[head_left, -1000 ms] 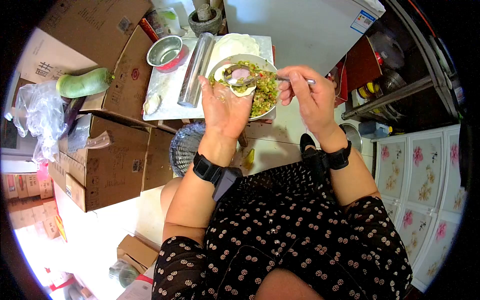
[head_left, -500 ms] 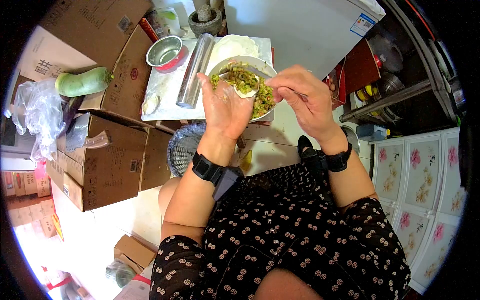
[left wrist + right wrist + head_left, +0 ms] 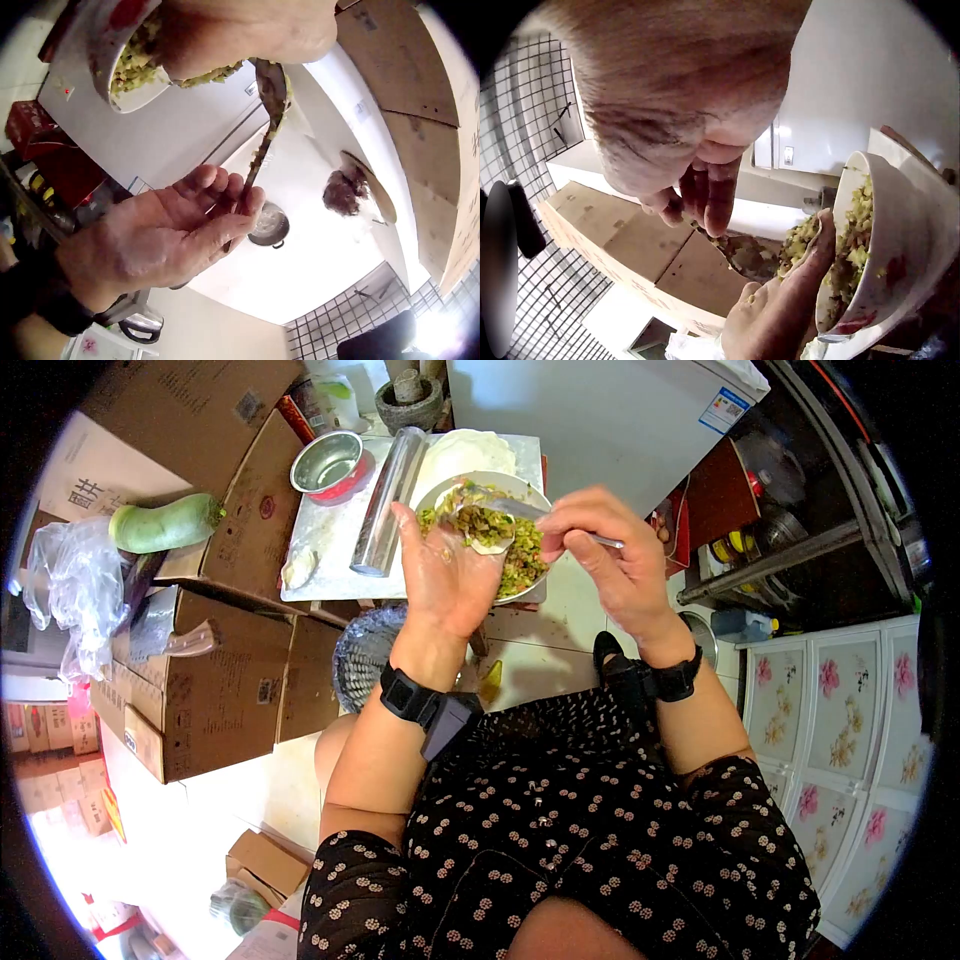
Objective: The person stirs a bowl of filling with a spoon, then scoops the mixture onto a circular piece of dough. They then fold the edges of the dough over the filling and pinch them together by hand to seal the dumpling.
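My left hand (image 3: 440, 585) is held palm up over the near left side of a white bowl (image 3: 892, 247) of chopped green filling (image 3: 523, 567). Across its fingers lies a thin round dough wrapper (image 3: 493, 547), heaped with filling. My right hand (image 3: 612, 550) pinches the handle of a metal spoon (image 3: 274, 94) between thumb and fingers. The spoon's bowl is right at the heap on the wrapper, with bits of filling stuck to it. In the right wrist view the left fingers lie fairly straight under the wrapper.
A metal cylinder (image 3: 388, 505) lies on the white board (image 3: 335, 535), left of a stack of dough wrappers (image 3: 467, 455). A steel bowl (image 3: 328, 463) and a pale dough piece (image 3: 300, 569) are farther left. Cardboard boxes (image 3: 215, 680), with a cleaver (image 3: 175, 640) on top, stand at left.
The wrapper was mostly bare under the spoon a second ago; filling has since been heaped on it. The right hand has turned and shifted slightly with the spoon. The left hand has barely moved.
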`<state>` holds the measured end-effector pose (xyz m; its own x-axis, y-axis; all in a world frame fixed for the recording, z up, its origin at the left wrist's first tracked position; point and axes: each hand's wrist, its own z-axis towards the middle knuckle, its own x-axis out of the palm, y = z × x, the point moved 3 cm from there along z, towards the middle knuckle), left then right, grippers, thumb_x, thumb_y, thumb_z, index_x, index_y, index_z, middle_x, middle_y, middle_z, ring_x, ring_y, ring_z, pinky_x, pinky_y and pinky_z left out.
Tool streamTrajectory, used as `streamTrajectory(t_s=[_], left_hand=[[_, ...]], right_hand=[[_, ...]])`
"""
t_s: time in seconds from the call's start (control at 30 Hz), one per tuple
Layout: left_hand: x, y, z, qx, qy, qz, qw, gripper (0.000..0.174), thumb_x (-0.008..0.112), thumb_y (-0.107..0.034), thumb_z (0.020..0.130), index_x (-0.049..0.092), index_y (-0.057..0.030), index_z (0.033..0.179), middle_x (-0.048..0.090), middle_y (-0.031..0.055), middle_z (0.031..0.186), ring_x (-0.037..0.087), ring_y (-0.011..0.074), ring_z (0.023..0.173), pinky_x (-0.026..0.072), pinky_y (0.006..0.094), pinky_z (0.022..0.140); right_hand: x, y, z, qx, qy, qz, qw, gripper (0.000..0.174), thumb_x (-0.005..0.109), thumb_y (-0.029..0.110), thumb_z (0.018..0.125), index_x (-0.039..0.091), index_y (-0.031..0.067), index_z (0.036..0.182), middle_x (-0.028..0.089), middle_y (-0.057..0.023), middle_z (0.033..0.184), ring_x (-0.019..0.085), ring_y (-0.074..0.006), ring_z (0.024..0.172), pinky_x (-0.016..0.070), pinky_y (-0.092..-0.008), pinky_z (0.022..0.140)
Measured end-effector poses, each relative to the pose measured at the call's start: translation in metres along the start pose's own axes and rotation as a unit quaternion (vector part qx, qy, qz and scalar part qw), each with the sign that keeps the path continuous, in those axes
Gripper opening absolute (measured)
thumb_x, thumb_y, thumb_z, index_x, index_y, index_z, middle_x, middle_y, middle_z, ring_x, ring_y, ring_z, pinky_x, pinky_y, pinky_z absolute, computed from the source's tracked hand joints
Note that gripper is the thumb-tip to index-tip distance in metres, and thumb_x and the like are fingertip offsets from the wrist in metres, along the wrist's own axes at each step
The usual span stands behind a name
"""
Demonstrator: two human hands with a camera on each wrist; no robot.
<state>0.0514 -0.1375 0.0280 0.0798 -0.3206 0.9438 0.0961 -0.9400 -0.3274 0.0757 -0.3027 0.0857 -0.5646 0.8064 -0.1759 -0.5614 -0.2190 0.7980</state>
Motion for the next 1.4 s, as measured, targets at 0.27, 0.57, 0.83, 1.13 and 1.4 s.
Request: streamTrajectory(t_s=[0.27, 0.57, 0.83, 1.13, 1.4], left_hand=[[-0.007, -0.009, 0.003, 0.007, -0.006, -0.014, 1.0, 0.092, 0.022, -0.071, 0.099, 0.032, 0.0057, 0.148, 0.042, 0.022, 0.15, 0.038, 0.0352, 0.141, 0.0237, 0.049, 0.122], [-0.006, -0.011, 0.003, 0.015, 0.001, -0.008, 1.0, 0.091, 0.022, -0.07, 0.1, 0.032, 0.0061, 0.148, 0.042, 0.0228, 0.15, 0.037, 0.0351, 0.141, 0.0226, 0.0495, 0.122], [-0.003, -0.02, 0.003, 0.031, 0.01, -0.006, 0.999, 0.089, 0.021, -0.069, 0.101, 0.036, 0.0051, 0.147, 0.041, 0.0221, 0.151, 0.038, 0.035, 0.141, 0.0247, 0.0487, 0.121], [-0.001, -0.012, 0.001, 0.012, 0.028, -0.011, 0.999, 0.089, 0.023, -0.069, 0.1, 0.034, 0.0045, 0.148, 0.04, 0.0218, 0.153, 0.037, 0.0353, 0.142, 0.0212, 0.0503, 0.123], [0.002, -0.016, -0.002, 0.006, 0.014, -0.014, 1.0, 0.09, 0.025, -0.07, 0.099, 0.036, 0.004, 0.148, 0.042, 0.0211, 0.152, 0.037, 0.0351, 0.142, 0.0208, 0.0505, 0.122]], right_hand=[[-0.016, -0.001, -0.005, 0.017, -0.002, -0.004, 1.0, 0.022, 0.056, 0.014, 0.103, 0.068, -0.0032, 0.109, 0.061, -0.0101, 0.104, 0.064, -0.0158, 0.084, 0.0535, -0.0273, 0.076], [-0.008, 0.004, -0.005, 0.029, -0.003, 0.042, 0.999, 0.023, 0.056, 0.015, 0.103, 0.068, -0.0037, 0.106, 0.062, -0.0107, 0.103, 0.065, -0.0159, 0.086, 0.0547, -0.028, 0.077], [-0.021, 0.002, -0.006, 0.036, -0.009, 0.04, 0.998, 0.023, 0.054, 0.014, 0.103, 0.067, -0.0046, 0.106, 0.062, -0.0106, 0.103, 0.064, -0.0156, 0.086, 0.0551, -0.0295, 0.078], [-0.006, -0.01, -0.002, 0.04, -0.058, 0.119, 0.99, 0.02, 0.053, 0.012, 0.104, 0.065, -0.0036, 0.11, 0.063, -0.0107, 0.106, 0.065, -0.0159, 0.088, 0.0555, -0.0303, 0.08], [-0.016, -0.012, -0.004, 0.053, -0.068, 0.098, 0.992, 0.021, 0.053, 0.013, 0.104, 0.065, -0.0032, 0.11, 0.065, -0.01, 0.105, 0.066, -0.0157, 0.088, 0.056, -0.0307, 0.08]])
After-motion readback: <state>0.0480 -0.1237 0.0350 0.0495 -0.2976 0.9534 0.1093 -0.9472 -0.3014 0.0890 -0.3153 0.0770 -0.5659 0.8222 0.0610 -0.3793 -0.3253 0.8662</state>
